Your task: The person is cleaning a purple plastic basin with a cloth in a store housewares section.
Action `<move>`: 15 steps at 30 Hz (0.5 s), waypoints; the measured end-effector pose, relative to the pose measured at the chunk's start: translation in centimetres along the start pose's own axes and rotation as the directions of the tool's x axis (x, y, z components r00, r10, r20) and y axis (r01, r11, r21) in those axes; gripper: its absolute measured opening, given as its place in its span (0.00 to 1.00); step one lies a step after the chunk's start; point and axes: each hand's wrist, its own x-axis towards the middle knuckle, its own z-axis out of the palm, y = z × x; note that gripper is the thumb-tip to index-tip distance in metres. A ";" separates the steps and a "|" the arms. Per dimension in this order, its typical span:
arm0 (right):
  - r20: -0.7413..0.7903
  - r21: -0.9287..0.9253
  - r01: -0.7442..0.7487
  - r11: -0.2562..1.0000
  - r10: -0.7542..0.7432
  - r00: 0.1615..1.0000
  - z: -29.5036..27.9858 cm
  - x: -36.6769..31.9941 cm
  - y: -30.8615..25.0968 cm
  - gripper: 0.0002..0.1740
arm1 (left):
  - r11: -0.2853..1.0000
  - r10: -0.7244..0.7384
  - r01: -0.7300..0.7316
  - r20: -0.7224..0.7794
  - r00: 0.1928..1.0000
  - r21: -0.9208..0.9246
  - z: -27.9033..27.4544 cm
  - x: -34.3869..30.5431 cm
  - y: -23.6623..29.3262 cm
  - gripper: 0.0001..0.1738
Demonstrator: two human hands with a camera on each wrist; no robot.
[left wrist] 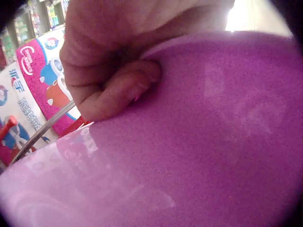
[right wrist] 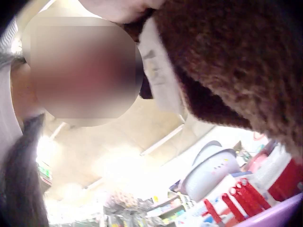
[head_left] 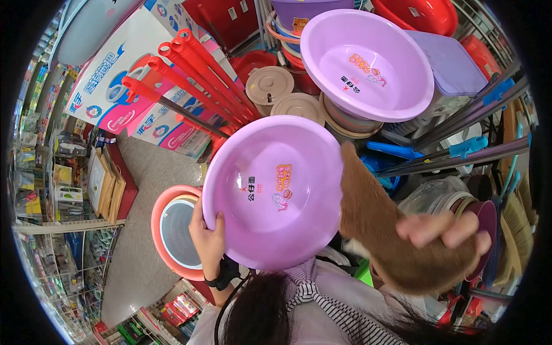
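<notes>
My left hand (head_left: 208, 233) grips the left rim of a light purple plastic basin (head_left: 310, 213), thumb on the inside. In the left wrist view, curled fingers (left wrist: 111, 94) press against the basin's smooth purple side (left wrist: 203, 137). The basin's open face, printed with black characters and a cartoon, is turned up toward the head camera. At its right, my right hand (head_left: 443, 230), blurred, holds a brown plush cloth (head_left: 391, 241) with fingers curled over it. The cloth overlaps the basin's right edge in this view. Up close, its pile (right wrist: 227, 61) fills the right wrist view's upper right.
A second purple basin (head_left: 397, 95) sits on a stack behind. Red mop handles (head_left: 201, 80) and white-pink boxes (head_left: 109, 75) stand at the back left. A pink-rimmed basket (head_left: 161, 236) is lower left, blue-fitted poles (head_left: 468, 146) are at right, and shelves (head_left: 52, 230) line the far left.
</notes>
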 end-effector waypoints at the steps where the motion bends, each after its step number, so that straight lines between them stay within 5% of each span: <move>1: 0.055 0.226 -0.147 0.963 0.138 0.989 0.3 -0.3 -1.0 0.28 | 1.000 0.021 -0.021 0.000 1.000 0.004 0.0 0.0 -0.2 0.26; 2: 0.001 0.457 0.172 0.873 -0.194 0.981 0.7 -0.7 -0.2 0.31 | 1.000 0.022 -0.022 -0.002 1.000 0.005 -0.1 0.0 -0.2 0.26; 3: 0.082 0.361 -0.244 0.900 0.230 0.970 1.9 -0.2 -2.9 0.29 | 1.000 0.016 -0.016 0.007 1.000 0.011 -0.1 0.1 -0.2 0.26; 7: 0.018 0.306 0.261 0.916 -0.279 0.960 2.4 -0.1 6.1 0.20 | 0.999 0.014 -0.014 0.004 1.000 0.029 -0.1 0.1 -0.6 0.26; 8: 0.270 -0.267 0.162 0.950 -0.088 0.959 -2.8 -0.7 8.7 0.15 | 0.999 0.018 -0.018 0.004 1.000 0.027 -0.2 0.2 -0.6 0.26; 9: 0.315 -0.634 0.228 0.739 -0.023 0.949 -4.3 -1.1 10.7 0.13 | 0.999 0.020 -0.021 0.004 1.000 0.042 -0.2 0.2 -0.5 0.26; 10: 0.344 -0.596 0.250 0.764 -0.039 0.938 -4.5 -1.0 11.3 0.15 | 0.998 0.023 -0.023 0.003 1.000 0.059 -0.2 0.1 -0.4 0.26; 11: 0.227 -0.909 0.067 0.412 0.353 0.908 -3.9 -0.4 11.8 0.17 | 0.998 0.022 -0.022 0.005 1.000 0.057 -0.1 0.1 -0.3 0.26; 15: 0.241 -0.922 0.049 0.384 0.471 0.849 -5.0 -2.1 13.2 0.24 | 1.000 0.024 -0.024 -0.022 0.999 0.012 0.1 0.2 -0.4 0.25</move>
